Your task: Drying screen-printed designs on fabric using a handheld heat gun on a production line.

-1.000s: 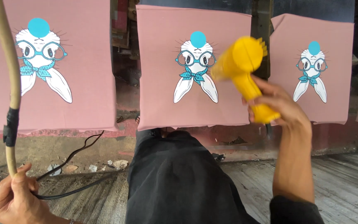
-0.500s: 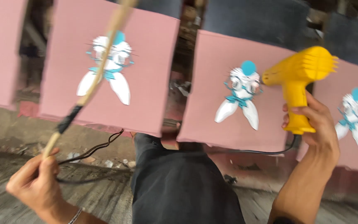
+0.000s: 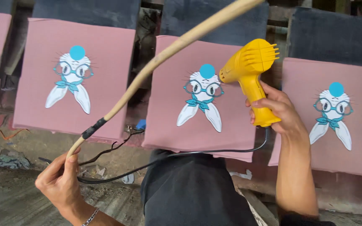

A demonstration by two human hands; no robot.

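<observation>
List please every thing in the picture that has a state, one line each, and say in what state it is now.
right hand: shut on the yellow hair dryer's handle
yellow hair dryer: held up, nozzle pointing at the middle pink cloth
left hand: shut on the stick's lower end
stick: held slanting up to the right
middle pink cloth: hanging flat, rabbit print showing
black cord: hanging slack from the dryer

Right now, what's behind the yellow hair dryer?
Behind the yellow hair dryer hangs a pink cloth panel with a printed rabbit; the dryer covers the panel's right edge.
</observation>
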